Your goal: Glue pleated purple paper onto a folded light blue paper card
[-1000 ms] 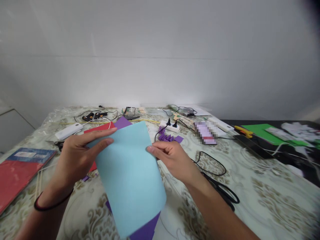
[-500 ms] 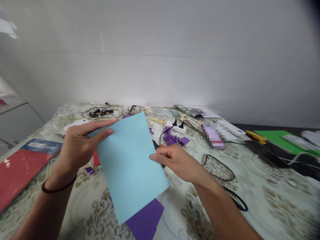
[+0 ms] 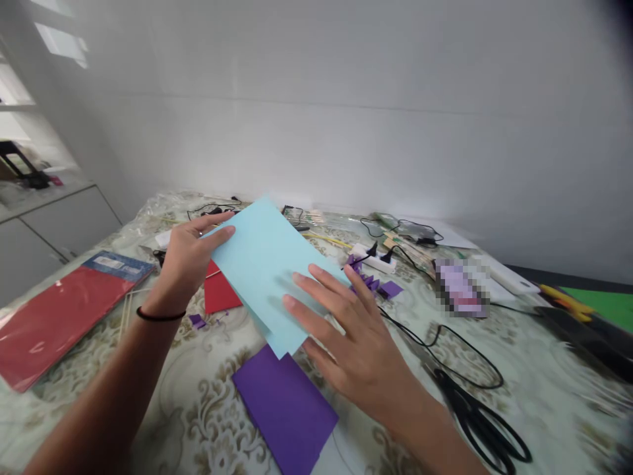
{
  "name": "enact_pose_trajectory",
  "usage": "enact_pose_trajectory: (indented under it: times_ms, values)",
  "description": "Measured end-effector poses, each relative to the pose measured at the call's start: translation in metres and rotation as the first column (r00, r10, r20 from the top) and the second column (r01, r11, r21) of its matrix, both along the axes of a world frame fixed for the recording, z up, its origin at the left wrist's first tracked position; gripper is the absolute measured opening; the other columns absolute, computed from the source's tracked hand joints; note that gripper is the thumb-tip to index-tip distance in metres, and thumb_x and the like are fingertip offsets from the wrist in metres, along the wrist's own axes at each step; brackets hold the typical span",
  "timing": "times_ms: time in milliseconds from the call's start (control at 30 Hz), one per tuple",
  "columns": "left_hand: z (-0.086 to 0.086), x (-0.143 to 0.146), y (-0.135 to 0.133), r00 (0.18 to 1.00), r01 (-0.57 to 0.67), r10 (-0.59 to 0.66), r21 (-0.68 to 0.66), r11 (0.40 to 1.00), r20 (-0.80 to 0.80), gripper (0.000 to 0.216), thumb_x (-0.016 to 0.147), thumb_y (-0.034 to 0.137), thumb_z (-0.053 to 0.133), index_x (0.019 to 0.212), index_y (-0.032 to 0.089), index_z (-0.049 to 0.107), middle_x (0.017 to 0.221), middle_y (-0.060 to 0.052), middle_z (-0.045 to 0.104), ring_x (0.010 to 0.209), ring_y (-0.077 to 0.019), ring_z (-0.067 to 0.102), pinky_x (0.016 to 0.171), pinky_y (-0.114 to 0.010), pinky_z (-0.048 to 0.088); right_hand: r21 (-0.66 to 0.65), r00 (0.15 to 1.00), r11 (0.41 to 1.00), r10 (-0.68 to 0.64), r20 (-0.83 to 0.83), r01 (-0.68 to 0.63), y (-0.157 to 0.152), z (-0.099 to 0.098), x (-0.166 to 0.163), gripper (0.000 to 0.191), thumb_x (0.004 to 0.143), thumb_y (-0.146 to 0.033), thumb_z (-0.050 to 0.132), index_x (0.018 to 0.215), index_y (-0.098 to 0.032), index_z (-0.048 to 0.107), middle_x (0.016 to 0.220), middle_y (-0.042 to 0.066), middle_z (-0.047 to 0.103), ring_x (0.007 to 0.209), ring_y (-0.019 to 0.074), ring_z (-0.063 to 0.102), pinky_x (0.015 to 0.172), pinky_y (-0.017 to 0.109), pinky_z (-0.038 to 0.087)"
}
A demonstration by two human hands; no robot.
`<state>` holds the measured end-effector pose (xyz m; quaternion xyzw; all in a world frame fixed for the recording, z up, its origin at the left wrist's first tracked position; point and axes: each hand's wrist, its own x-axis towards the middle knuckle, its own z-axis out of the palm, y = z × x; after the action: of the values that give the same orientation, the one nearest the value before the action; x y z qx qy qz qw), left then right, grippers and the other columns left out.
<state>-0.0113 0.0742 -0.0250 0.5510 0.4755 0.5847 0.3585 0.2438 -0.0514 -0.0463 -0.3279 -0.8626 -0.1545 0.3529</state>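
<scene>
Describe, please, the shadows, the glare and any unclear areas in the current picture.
Head view: soft shadows on the blue paper near the right hand; head view: small glare spots on the red packet; head view: mosaic blocks obscuring a phone-like object.

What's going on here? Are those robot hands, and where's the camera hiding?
They aren't robot hands: they are a person's two bare hands. The pictures come from one camera on the person's head, looking forward and down. The left hand pinches blue paper near a corner, and the right hand is spread open by it. On the patterned cloth lie purple paper, a red sheet, black scissors and a power strip.
</scene>
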Motion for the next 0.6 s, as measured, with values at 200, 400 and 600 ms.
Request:
enact_pose_trajectory:
  times_ms: [200,400,600]
  values:
    - [0.001,0.002,-0.003,0.959,0.085,-0.089,-0.026,0.996,-0.269,0.046,0.085,0.048,0.079,0.118,0.018,0.082,0.117,-0.014,0.081,0.100,-0.0293,0.077,0.086,-0.038,0.063,0.054,0.977,0.997,0.061,-0.206,-0.051,0.009,-0.002,0.005,0.032,0.095,0.001,0.059,0.115,-0.020,0.072,0.106,0.006,0.084,0.105,0.0215,0.079,0.109,0.043,0.052]
    - [0.027,0.007,-0.050,0.692,0.432,-0.167,0.218,0.875,-0.702,0.036,0.105,0.048,0.058,0.123,0.027,0.081,0.128,-0.005,0.080,0.123,-0.0274,0.073,0.108,-0.038,0.055,-0.353,0.832,0.928,-0.288,-0.473,0.120,0.002,0.009,0.029,0.008,0.097,-0.026,0.071,0.093,-0.026,0.079,0.085,0.003,0.080,0.072,0.0219,0.074,0.069,0.034,0.059]
    - [0.021,0.023,-0.077,0.563,0.554,-0.255,0.130,0.822,-0.786,0.046,0.107,0.039,0.061,0.153,0.038,0.059,0.135,-0.001,0.077,0.102,-0.0220,0.080,0.089,-0.031,0.063,-0.566,0.708,0.825,-0.392,-0.587,-0.013,0.003,0.014,0.041,0.026,0.092,-0.047,0.076,0.080,-0.024,0.077,0.069,0.001,0.068,0.060,0.0185,0.059,0.054,0.029,0.048]
